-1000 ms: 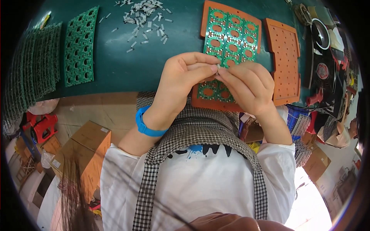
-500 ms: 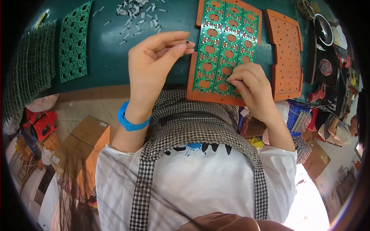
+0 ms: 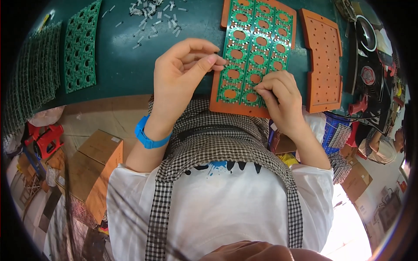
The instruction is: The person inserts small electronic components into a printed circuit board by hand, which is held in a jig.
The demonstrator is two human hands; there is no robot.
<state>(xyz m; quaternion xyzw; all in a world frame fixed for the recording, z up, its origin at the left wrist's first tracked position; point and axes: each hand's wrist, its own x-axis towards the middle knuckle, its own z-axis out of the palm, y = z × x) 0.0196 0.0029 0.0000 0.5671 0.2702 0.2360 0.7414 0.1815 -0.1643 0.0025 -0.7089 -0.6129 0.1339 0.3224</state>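
A green circuit board panel [image 3: 244, 53], with rows of round cut-outs, lies on an orange-brown fixture plate [image 3: 215, 105]. My left hand [image 3: 185, 63], with a blue band on its wrist, hovers at the panel's left edge. Its thumb and fingers are drawn together, and a tiny dark piece shows at the fingertips; its kind is too small to tell. Over the panel's lower right part, my right hand [image 3: 281, 98] has thumb and forefinger pinched close to the board's surface. Whatever that pinch may hold is hidden.
Loose small clear-and-dark parts [image 3: 152, 17] are scattered at the back of the green table. Another green panel [image 3: 81, 48] lies left, beside a row of stacked panels [image 3: 32, 65]. A second orange-brown plate [image 3: 323, 61] sits right. Cardboard boxes [image 3: 93, 150] stand below the table.
My left hand has moved right and slightly down, its fingertips now at the panel's edge. My right hand has shifted slightly left, still pinched at the board.
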